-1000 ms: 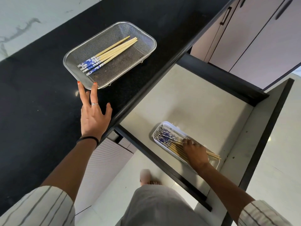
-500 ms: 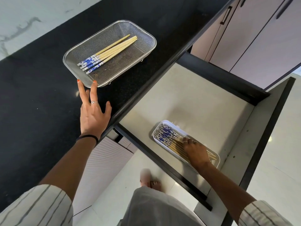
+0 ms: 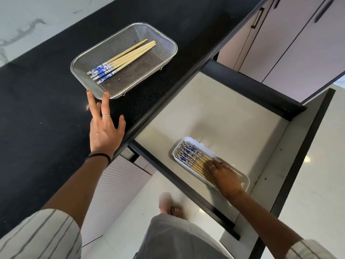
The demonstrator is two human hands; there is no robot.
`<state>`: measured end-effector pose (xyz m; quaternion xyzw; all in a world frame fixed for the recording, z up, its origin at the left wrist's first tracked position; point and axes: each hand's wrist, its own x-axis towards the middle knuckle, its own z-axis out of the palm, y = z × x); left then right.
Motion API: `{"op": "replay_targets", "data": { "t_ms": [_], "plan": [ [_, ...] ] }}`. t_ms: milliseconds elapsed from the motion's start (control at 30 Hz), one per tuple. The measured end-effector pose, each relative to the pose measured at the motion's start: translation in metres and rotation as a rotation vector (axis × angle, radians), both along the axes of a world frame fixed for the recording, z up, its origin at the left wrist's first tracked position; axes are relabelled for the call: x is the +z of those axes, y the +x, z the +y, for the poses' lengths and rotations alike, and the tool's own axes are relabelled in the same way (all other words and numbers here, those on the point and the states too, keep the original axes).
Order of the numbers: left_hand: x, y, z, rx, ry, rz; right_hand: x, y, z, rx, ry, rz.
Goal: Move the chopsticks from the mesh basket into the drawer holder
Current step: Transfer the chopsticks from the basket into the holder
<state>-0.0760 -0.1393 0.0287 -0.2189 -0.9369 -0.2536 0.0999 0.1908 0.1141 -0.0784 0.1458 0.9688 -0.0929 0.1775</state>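
**Most chopsticks in the holder, a small bundle left in the basket**

The job looked well past halfway. A full row of chopsticks (image 3: 194,161) lay side by side in the white drawer holder (image 3: 244,181), at about 4 o'clock in the head view, blue-patterned ends toward 10 o'clock. The right hand (image 3: 225,177) rested flat on their bare wooden ends, fingers extended and pressing rather than gripping, as if settling them into line. What remained was a small bundle, four or five, of remaining chopsticks (image 3: 123,59) lying loose in the mesh basket (image 3: 168,43) at 11 o'clock. The left hand (image 3: 104,128) lay spread on the counter, fingers straight, two fingertips touching the basket's near rim and holding nothing.

The basket stood on a black speckled countertop (image 3: 37,109), near its front edge. Below it at 3 o'clock, the open drawer (image 3: 214,113) showed a pale liner and dark sides. Pale cabinet doors (image 3: 298,43) with dark handles filled 1 o'clock; light floor tiles ran beneath.
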Motion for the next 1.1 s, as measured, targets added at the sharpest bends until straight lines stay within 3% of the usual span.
{"op": "replay_targets", "data": {
  "t_ms": [333,667,867,1100],
  "plan": [
    [0.003,0.003,0.001,0.014,-0.014,-0.033,-0.004,0.000,0.012,0.254,0.024,0.028],
    [0.004,0.004,0.001,0.025,-0.017,-0.039,0.000,-0.003,0.008,0.177,0.049,0.087],
    [0.003,0.002,0.001,0.024,-0.004,-0.030,-0.003,-0.005,0.011,0.322,0.086,0.000],
    [0.004,0.003,0.002,0.017,0.006,-0.034,0.001,-0.006,0.005,0.185,0.054,-0.012]
  ]
}}
